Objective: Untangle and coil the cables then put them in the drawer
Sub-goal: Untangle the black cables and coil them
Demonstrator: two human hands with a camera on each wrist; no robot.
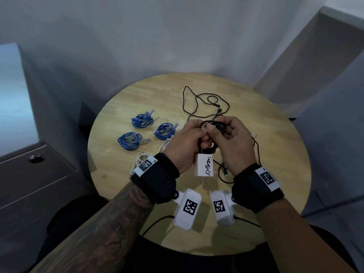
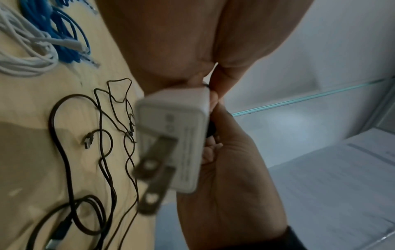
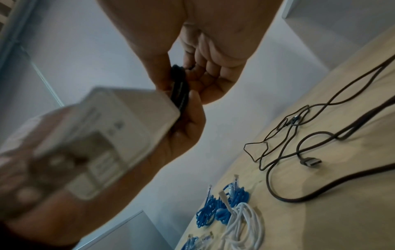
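Three blue coils [image 1: 142, 120] sit done at 9 o'clock of the table [image 1: 118, 170] in the head view, white cable [image 1: 140, 157] bundled just under the left wrist; no drawer identifiable as open. Left hand [image 1: 184, 143] and right hand [image 1: 232, 143] meet mid-table, both pinching a half-wound black cable [image 1: 211, 124] with the white charger [image 1: 203, 164] hanging below. Loose black runs [image 1: 206, 101] sprawl at 12 and trail off at 3 o'clock. Risk: the tail snags those loose loops as winding pulls it in, dragging the knot tighter. Left wrist view: charger [image 2: 181, 135] dangles prongs-down, blurred, so likely swinging; its weight could pull the coil out of the pinch. Several thin and thick black runs [image 2: 102, 135] cross each other on the table, and I can't tell which belongs to the held cable. Right wrist view: right thumb and fingers clamp a small black bundle [image 3: 179, 84] against the charger [image 3: 119, 121] top; grip area is small, so turns may spring open if either hand lets go. USB plug [image 3: 311, 162] lies free at 3 o'clock and could catch on a loop.
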